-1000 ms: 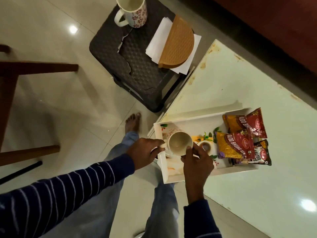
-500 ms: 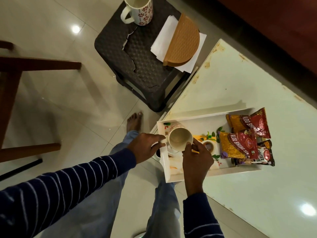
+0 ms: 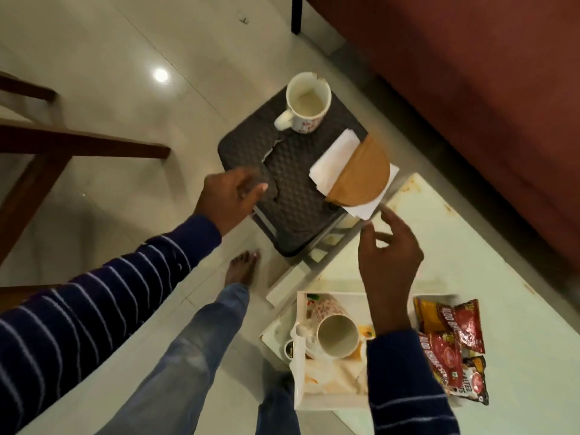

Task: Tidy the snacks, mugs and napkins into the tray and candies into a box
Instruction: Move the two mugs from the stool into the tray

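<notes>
A white tray [image 3: 300,312] sits on the pale table [image 3: 518,309] at the bottom. Inside it a floral mug [image 3: 335,335] stands upright, with red and yellow snack packets [image 3: 452,340] to its right. A second floral mug [image 3: 307,103] stands on the dark stool [image 3: 292,189], beside white napkins [image 3: 332,155] in a brown half-round holder [image 3: 361,174]. My left hand [image 3: 229,196] hovers open over the stool's near left corner. My right hand [image 3: 389,246] is open just below the napkins, holding nothing.
A dark red sofa [image 3: 470,89] fills the upper right. Wooden chair legs [image 3: 62,146] stand at the left on the tiled floor. My bare foot [image 3: 243,268] and jeans are below the stool. A small dark cup [image 3: 288,349] sits by the tray's left wall.
Both hands have let go of the mug in the tray and moved up toward the stool. The view has shifted upward, showing the whole stool.
</notes>
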Motion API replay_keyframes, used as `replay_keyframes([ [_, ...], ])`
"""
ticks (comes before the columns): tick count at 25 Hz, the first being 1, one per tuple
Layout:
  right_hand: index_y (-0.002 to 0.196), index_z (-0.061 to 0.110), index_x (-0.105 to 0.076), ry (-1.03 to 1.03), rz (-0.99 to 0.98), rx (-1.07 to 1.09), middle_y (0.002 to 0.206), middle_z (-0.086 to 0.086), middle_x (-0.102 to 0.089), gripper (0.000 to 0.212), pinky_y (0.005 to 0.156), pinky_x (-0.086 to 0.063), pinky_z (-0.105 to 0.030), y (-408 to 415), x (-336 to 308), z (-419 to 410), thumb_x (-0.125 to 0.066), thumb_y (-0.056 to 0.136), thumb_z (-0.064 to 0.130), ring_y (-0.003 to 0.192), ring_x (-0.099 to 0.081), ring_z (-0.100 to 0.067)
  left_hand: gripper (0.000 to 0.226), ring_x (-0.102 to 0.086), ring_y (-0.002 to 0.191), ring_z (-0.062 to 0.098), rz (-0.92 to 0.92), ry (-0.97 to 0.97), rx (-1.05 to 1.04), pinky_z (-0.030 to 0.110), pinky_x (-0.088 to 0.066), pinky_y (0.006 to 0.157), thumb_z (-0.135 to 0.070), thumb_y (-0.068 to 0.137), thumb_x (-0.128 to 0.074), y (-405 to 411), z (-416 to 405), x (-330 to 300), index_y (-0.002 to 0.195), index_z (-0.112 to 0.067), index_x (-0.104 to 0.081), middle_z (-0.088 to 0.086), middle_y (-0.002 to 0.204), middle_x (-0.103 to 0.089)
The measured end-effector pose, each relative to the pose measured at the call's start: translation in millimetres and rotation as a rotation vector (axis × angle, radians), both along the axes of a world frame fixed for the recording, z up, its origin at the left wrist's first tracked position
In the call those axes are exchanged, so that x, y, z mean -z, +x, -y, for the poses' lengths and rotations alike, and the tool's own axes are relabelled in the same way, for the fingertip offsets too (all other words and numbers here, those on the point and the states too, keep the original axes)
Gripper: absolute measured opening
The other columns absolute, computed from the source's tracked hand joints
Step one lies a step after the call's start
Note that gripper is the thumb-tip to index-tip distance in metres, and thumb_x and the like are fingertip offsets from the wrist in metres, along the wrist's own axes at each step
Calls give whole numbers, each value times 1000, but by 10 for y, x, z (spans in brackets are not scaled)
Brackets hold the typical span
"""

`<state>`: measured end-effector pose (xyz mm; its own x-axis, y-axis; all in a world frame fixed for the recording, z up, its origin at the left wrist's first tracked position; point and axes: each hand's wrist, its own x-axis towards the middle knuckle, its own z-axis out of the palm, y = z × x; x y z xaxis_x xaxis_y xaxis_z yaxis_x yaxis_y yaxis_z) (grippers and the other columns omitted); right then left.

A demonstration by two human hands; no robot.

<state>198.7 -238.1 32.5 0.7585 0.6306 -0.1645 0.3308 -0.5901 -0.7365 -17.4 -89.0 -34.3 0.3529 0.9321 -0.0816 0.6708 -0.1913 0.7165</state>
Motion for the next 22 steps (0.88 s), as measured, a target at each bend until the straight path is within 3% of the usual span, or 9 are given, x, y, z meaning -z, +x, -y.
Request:
replay_keyframes([
  [3, 137, 13, -59, -42, 38, -109, 136, -2, -62, 43, 79, -39, 2, 270, -61, -822, -63, 95, 18, 98, -64, -9, 60, -67, 107, 18, 34, 33, -35, 29, -53, 94, -40, 85, -75, 271, -541, -64, 133, -9, -58, 10, 122, -70],
  [6, 139, 13, -57, -73, 33, -206, 141, -2, -59, 43, 108, -40, -24, 430, -100, -1563, -60, 97, 23, 128, -54, -15, 73, -56, 125, 15, 75, 11, -42, 20, -42, 101, -43, 82, -77, 552, -953, -90, 142, -13, -48, 5, 139, -59],
  [9, 140, 14, -55, -101, 10, -314, 141, -2, -58, 45, 112, -37, -28, 472, -42, -2049, -59, 97, 27, 132, -50, -14, 76, -50, 132, 18, 36, -46, -56, 18, -34, 101, -42, 80, -79, 740, -1170, -36, 144, -15, -46, 4, 145, -54],
  [11, 138, 12, -57, -154, -10, -356, 138, -4, -59, 45, 106, -37, -25, 453, 49, -2257, -60, 97, 29, 128, -51, -14, 71, -56, 125, 19, 31, -70, -56, 18, -37, 96, -39, 79, -82, 804, -1219, 29, 139, -15, -53, 5, 138, -60],
  [14, 125, 10, -68, -202, -27, -403, 117, -6, -69, 34, 90, -47, -24, 387, 196, -2402, -64, 94, 23, 106, -62, -15, 62, -64, 112, 17, 25, -103, -35, 18, -42, 86, -42, 77, -83, 797, -1260, 79, 128, -14, -63, 4, 124, -69],
  [16, 123, 11, -70, -228, -32, -412, 113, -7, -71, 31, 89, -57, -35, 364, 289, -2425, -65, 93, 20, 100, -68, -20, 56, -67, 103, 14, 0, -135, -2, 17, -46, 82, -43, 77, -82, 783, -1264, 80, 124, -14, -67, 3, 118, -72],
  [18, 123, 13, -69, -247, -15, -380, 117, -7, -69, 30, 92, -57, -36, 349, 369, -2456, -65, 94, 19, 102, -67, -23, 43, -65, 87, 9, -69, -138, 29, 10, -44, 71, -41, 82, -77, 797, -1246, 101, 115, -15, -71, 1, 107, -74],
  [20, 122, 13, -70, -248, 16, -348, 117, -7, -69, 29, 84, -52, -20, 327, 419, -2479, -64, 94, 19, 102, -66, -20, 28, -59, 72, 9, -114, -120, 35, 8, -35, 59, -36, 90, -71, 832, -1203, 113, 104, -13, -74, 4, 93, -74],
  [22, 119, 10, -71, -245, 56, -337, 111, -7, -72, 27, 67, -35, 0, 316, 429, -2452, -63, 94, 18, 96, -67, -16, 23, -57, 67, 10, -103, -103, 38, 10, -35, 57, -31, 94, -67, 855, -1152, 91, 101, -10, -74, 7, 86, -73],
])
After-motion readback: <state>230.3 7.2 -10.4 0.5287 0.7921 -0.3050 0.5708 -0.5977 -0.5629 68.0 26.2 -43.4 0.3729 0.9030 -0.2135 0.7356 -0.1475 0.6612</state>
